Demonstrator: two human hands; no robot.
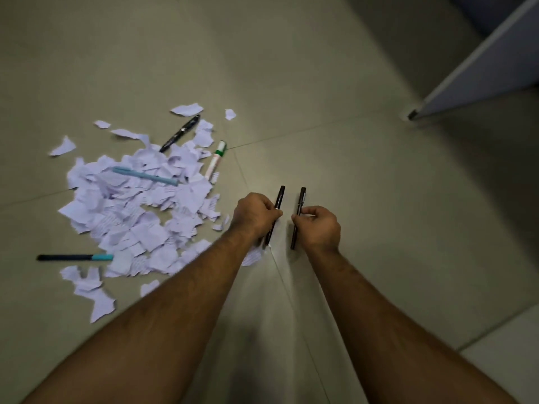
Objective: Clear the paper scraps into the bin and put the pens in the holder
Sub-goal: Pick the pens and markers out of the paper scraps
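A heap of torn white paper scraps [140, 217] lies on the tiled floor at the left. Among the scraps lie a light blue pen [145, 176], a black pen [180, 133] and a white marker with a green cap [216, 161]. A black pen with a teal cap [75, 257] rests at the heap's left edge. My left hand [256, 215] is shut on a dark pen [279, 198], held upright above the floor. My right hand [319, 227] is shut on a second dark pen [300, 199] beside it. No bin or holder is in view.
A pale door or panel [478, 71] with a dark foot [412, 114] stands at the upper right. Grout lines cross the beige floor tiles [364, 170]. A lighter tile [513, 354] shows at the lower right.
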